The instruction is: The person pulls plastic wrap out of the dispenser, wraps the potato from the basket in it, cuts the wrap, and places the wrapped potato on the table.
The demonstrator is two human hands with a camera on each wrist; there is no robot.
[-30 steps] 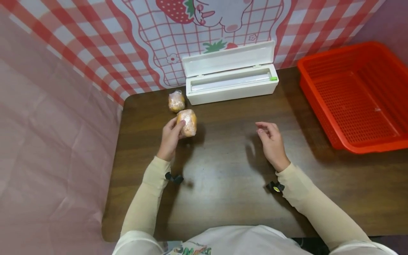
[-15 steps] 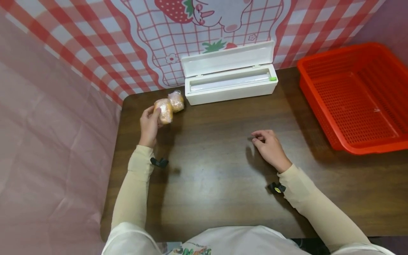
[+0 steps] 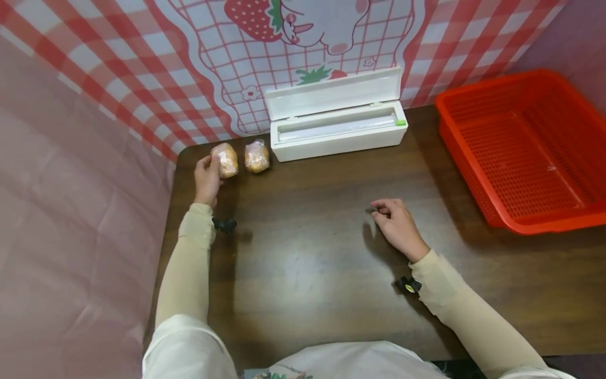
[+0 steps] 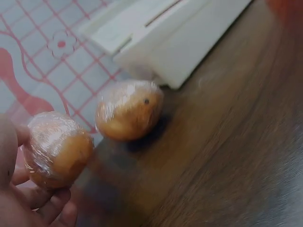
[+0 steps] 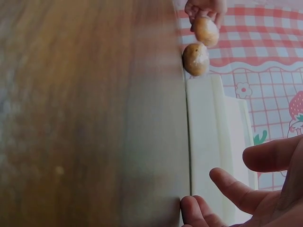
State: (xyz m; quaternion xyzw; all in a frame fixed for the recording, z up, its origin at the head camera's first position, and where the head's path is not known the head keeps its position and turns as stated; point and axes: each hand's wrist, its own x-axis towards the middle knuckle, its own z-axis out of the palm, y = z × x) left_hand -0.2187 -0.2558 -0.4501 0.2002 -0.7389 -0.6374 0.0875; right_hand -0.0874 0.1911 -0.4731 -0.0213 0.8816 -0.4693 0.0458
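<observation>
At the far left of the table my left hand [image 3: 207,179] holds a round orange-yellow item wrapped in clear film [image 3: 227,160], thumb on one side and fingers under it. A second film-wrapped item [image 3: 257,157] of the same look rests on the table just right of it, with a small dark spot on its side in the left wrist view. In that view the held item [image 4: 59,151] hangs close beside the other one [image 4: 129,111]. My right hand [image 3: 397,226] hovers over the table's middle right, fingers loosely bent, holding nothing.
Against the patterned backdrop stands a long white cling film box [image 3: 338,142], lid up, a roll and a green slider inside. A red plastic basket [image 3: 508,218] occupies the right of the wooden table [image 3: 293,263]. Pink cloth [image 3: 71,237] hangs along the left edge.
My left hand has carried the wrapped item left and back, past the second one, to the far left corner. My right hand has drifted slightly toward me.
</observation>
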